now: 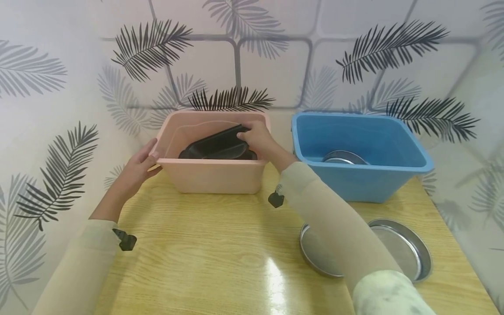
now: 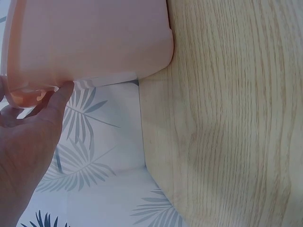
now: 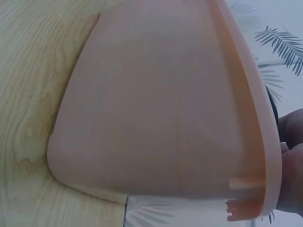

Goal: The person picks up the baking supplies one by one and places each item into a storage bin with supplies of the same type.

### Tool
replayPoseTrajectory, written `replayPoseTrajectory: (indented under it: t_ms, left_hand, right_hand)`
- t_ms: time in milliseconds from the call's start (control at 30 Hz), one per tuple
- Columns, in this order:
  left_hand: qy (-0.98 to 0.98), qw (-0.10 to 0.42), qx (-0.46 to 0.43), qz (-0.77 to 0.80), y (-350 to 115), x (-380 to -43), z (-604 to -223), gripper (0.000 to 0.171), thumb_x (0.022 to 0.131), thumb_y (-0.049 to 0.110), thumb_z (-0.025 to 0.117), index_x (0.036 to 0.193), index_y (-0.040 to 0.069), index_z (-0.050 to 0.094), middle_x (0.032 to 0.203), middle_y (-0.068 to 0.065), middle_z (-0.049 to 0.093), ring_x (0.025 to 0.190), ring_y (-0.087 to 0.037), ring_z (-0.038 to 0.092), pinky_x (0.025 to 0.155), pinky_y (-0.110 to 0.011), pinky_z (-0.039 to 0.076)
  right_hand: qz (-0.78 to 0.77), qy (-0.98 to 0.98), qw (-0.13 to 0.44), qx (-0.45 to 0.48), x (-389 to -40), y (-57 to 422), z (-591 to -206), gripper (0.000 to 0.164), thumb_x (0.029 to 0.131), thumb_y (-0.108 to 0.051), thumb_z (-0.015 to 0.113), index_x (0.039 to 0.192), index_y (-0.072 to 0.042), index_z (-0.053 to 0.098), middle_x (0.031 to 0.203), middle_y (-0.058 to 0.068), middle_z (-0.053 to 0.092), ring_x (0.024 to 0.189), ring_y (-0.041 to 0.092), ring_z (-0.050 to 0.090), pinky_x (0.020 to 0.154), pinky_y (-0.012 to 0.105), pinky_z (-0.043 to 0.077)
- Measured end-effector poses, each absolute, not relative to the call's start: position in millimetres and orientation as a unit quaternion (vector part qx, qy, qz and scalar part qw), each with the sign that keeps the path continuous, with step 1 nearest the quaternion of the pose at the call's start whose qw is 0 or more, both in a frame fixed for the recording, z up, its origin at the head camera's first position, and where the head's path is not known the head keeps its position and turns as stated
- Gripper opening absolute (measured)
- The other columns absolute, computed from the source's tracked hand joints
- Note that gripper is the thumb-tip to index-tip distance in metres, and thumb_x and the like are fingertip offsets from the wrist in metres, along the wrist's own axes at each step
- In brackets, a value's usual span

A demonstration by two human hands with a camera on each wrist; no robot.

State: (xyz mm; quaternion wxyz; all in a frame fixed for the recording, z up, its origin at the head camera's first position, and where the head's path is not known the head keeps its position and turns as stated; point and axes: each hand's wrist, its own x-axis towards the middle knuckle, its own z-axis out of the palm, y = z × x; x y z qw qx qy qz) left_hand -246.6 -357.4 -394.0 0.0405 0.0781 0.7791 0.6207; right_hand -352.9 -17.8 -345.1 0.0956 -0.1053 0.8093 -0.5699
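Note:
A pink plastic bin (image 1: 212, 177) stands against the wall on the table, with dark black pans (image 1: 220, 146) lying in it. My left hand (image 1: 141, 161) holds the bin's left rim, thumb on top and fingers beneath; the left wrist view shows the same hand (image 2: 35, 142) at the rim's corner. Reaching over the right end of the bin, my right hand (image 1: 257, 138) pinches the raised upper corner of a black pan between thumb and fingers. In the right wrist view the bin's wall hides most of that hand (image 3: 291, 161).
To the right stands a blue bin (image 1: 346, 179) with round metal pans (image 1: 342, 156) inside. On the table in front of it lie two round metal pans (image 1: 423, 253), one partly under my right forearm. A patterned wall (image 1: 275, 65) closes off the back.

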Motion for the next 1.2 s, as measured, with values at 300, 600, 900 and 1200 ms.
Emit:
replayPoseTrajectory:
  t_ms: [300, 600, 900, 1200]
  left_hand:
    - [0.775, 0.042, 0.081, 0.625, -357, -245, -396, 0.07, 0.109, 0.036, 0.042, 0.164, 0.022, 0.0, 0.171, -0.011, -0.003, 0.153, -0.04, 0.014, 0.119, -0.058, 0.024]
    - [0.779, 0.043, 0.081, 0.621, -356, -245, -396, 0.069, 0.109, 0.035, 0.04, 0.164, 0.022, 0.0, 0.17, -0.013, -0.002, 0.153, -0.04, 0.015, 0.119, -0.056, 0.026]
    - [0.78, 0.042, 0.083, 0.619, -356, -245, -396, 0.069, 0.109, 0.036, 0.04, 0.164, 0.022, 0.0, 0.171, -0.01, -0.004, 0.154, -0.04, 0.015, 0.119, -0.057, 0.026]
    - [0.779, 0.037, 0.083, 0.621, -356, -244, -393, 0.069, 0.109, 0.034, 0.041, 0.164, 0.021, 0.001, 0.171, -0.01, -0.003, 0.154, -0.04, 0.014, 0.119, -0.058, 0.025]
  right_hand:
    - [-0.563, 0.812, 0.127, -0.084, -353, -26, -350, 0.054, 0.101, -0.006, 0.058, 0.152, 0.002, 0.04, 0.153, 0.018, 0.047, 0.129, 0.031, 0.059, 0.108, 0.043, 0.05]
    - [-0.525, 0.836, 0.138, -0.077, -354, -22, -350, 0.059, 0.101, -0.013, 0.061, 0.155, -0.004, 0.039, 0.161, 0.009, 0.039, 0.149, 0.026, 0.035, 0.122, 0.041, 0.033]
    - [-0.55, 0.819, 0.144, -0.077, -355, -19, -346, 0.059, 0.1, -0.013, 0.061, 0.152, 0.004, 0.039, 0.16, 0.015, 0.039, 0.148, 0.031, 0.037, 0.122, 0.043, 0.033]
    - [-0.536, 0.824, 0.128, -0.132, -350, -6, -337, 0.062, 0.102, -0.021, 0.06, 0.156, -0.003, 0.036, 0.158, 0.018, 0.04, 0.145, 0.032, 0.041, 0.121, 0.044, 0.036]
